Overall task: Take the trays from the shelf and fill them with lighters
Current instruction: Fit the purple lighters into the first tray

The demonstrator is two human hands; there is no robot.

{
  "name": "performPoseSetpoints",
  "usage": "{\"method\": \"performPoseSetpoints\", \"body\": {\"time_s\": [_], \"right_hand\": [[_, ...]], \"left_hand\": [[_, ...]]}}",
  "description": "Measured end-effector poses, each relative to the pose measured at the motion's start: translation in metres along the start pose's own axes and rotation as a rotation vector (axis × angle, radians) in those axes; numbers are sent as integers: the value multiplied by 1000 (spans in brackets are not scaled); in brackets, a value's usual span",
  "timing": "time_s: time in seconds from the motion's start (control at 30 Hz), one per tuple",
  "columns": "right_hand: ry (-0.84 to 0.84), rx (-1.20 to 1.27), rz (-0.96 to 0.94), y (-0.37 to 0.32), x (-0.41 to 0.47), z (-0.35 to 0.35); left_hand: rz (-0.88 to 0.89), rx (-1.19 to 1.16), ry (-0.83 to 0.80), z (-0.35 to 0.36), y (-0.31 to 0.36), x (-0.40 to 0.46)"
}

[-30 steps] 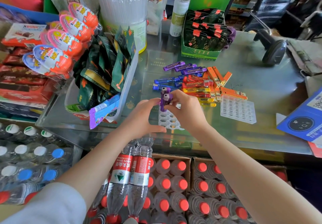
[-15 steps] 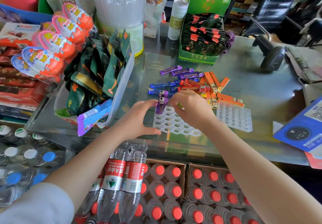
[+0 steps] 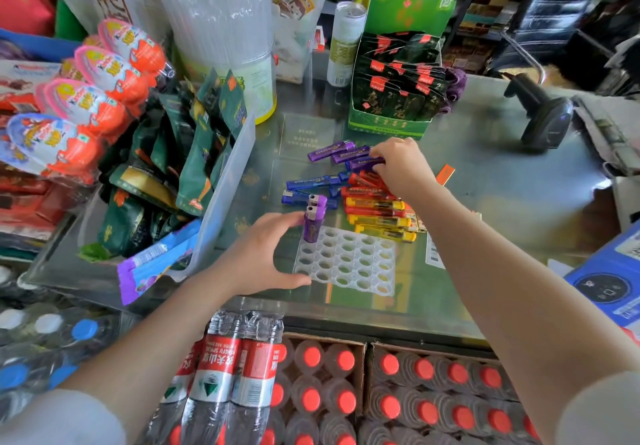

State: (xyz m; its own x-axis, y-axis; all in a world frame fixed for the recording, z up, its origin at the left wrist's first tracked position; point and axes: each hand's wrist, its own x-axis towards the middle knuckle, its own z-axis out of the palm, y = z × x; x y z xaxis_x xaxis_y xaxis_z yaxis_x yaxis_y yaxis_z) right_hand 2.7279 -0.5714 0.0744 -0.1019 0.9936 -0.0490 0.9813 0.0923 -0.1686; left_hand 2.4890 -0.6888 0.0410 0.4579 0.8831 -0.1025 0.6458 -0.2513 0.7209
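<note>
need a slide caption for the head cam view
Left hand steadies a white lighter tray holding two purple lighters while right hand picks another purple lighter from the pile.

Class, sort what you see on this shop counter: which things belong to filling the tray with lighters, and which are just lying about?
Job: white tray, upright purple lighters, loose lighter pile, left hand, right hand.

Lying about: barcode scanner, chocolate eggs, water bottles.
</note>
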Motion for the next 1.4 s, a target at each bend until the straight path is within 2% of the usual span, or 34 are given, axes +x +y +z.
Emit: {"method": "performPoseSetpoints", "body": {"time_s": [0.2,0.3,0.37,0.5,0.73,0.87,1.03,1.27,1.4], "right_hand": [[71,-55,-12,-6,-2,2],[178,22,-109,-10,-18,-6],[233,150,-176,-15,-38,-15],[202,488,-163,-21,-87,-21],[23,781,-115,-35,-141,1],[94,913,-61,-62,-150,14],[100,883,-119,-83,-152,19],[106,595,-293,-84,-150,10],[70,544,-278,-86,-145,10]], "left_hand": [[-6,6,10,1,0,0],[-3,-7,26,2,1,-1],[8,-8,57,3,4,-3],[14,-5,65,5,4,-5],[23,71,187,17,8,-22],[3,99,230,23,6,-30],[27,57,257,21,9,-32],[27,42,235,21,7,-32],[15,31,214,20,8,-31]]}}
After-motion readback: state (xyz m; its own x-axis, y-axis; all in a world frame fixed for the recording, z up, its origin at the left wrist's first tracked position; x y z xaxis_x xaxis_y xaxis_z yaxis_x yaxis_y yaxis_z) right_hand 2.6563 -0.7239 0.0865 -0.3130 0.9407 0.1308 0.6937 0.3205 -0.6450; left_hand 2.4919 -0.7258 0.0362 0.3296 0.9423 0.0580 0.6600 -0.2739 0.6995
